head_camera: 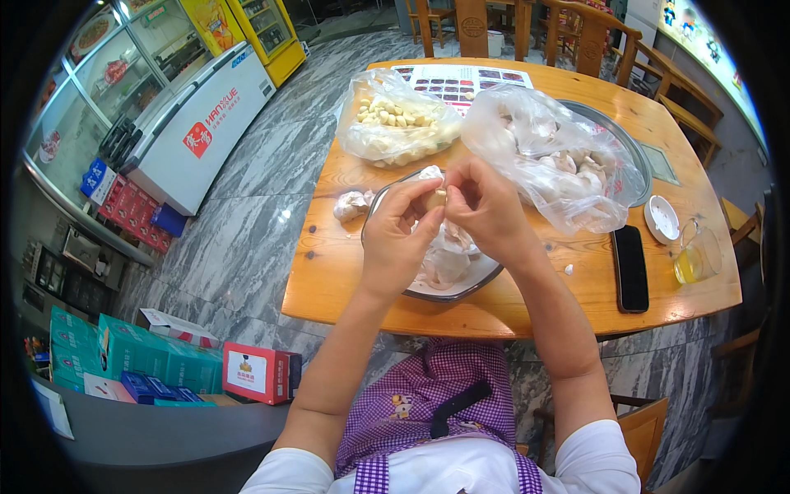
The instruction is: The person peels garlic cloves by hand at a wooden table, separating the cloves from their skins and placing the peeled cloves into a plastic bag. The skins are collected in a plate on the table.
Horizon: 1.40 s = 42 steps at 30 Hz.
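Note:
My left hand [404, 225] and my right hand [484, 207] meet above a dark-rimmed white dish [453, 290] of garlic skins [441, 262]. Between my fingertips is a small pale garlic clove [439, 193], partly hidden; my left fingers hold it and my right fingertips pinch at its top. Left of the dish lies a garlic bulb [350, 206]. Behind it stands an open plastic bag of peeled garlic cloves [395, 117]. To the right, another plastic bag [555, 157] holds unpeeled garlic bulbs, partly over a round metal tray [639, 145].
On the wooden table [345, 290] lie a black phone [631, 268], a small white dish [662, 220], a glass mug with yellow liquid [696, 256] and a printed menu sheet [494, 77]. A garlic piece [568, 270] lies near the phone. Boxes [166, 358] are stacked at lower left.

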{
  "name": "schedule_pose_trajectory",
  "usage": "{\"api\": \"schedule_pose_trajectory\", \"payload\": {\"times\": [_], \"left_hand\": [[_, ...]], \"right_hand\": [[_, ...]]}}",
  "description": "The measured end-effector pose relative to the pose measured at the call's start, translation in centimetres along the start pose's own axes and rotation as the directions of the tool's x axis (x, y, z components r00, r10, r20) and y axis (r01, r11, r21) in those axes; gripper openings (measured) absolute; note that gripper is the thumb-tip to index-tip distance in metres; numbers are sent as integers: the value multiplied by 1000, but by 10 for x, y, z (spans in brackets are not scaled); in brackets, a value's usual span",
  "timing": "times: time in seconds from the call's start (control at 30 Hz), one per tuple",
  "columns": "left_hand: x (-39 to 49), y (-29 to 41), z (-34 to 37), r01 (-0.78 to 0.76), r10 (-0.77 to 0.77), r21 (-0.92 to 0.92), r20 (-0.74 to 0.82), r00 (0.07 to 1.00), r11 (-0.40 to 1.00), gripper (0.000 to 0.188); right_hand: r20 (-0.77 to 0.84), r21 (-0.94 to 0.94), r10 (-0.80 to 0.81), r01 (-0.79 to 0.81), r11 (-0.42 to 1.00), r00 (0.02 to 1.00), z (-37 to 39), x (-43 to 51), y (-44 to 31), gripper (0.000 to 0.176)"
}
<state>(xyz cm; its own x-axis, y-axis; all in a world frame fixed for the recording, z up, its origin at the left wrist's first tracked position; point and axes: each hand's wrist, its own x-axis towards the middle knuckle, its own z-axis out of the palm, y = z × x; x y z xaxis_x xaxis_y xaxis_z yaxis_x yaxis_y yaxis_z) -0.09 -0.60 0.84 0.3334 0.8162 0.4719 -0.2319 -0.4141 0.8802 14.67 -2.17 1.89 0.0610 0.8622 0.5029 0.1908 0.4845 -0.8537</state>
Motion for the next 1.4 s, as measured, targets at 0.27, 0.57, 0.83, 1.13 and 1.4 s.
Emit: {"api": "schedule_pose_trajectory", "payload": {"times": [0.27, 0.57, 0.83, 1.13, 1.4], "left_hand": [[11, 6, 7, 67, -192, -417, -265, 945, 906, 28], [23, -5, -15, 58, -277, -658, -233, 932, 751, 33], [10, 3, -17, 196, -271, -527, -69, 960, 827, 18], [9, 3, -19, 277, -307, -508, 25, 951, 816, 19], [10, 6, -22, 328, -335, -436, 62, 940, 838, 21]], "right_hand": [[-28, -105, -64, 61, 993, 998, 4, -1, -3, 12], [-31, -203, -164, 154, 967, 986, 1, -2, -6, 12], [52, -172, -134, 141, 975, 990, -1, 0, -11, 15], [75, -168, -255, 264, 950, 964, -2, 1, -13, 12], [135, -247, -316, 341, 907, 939, -6, 1, -13, 11]]}}
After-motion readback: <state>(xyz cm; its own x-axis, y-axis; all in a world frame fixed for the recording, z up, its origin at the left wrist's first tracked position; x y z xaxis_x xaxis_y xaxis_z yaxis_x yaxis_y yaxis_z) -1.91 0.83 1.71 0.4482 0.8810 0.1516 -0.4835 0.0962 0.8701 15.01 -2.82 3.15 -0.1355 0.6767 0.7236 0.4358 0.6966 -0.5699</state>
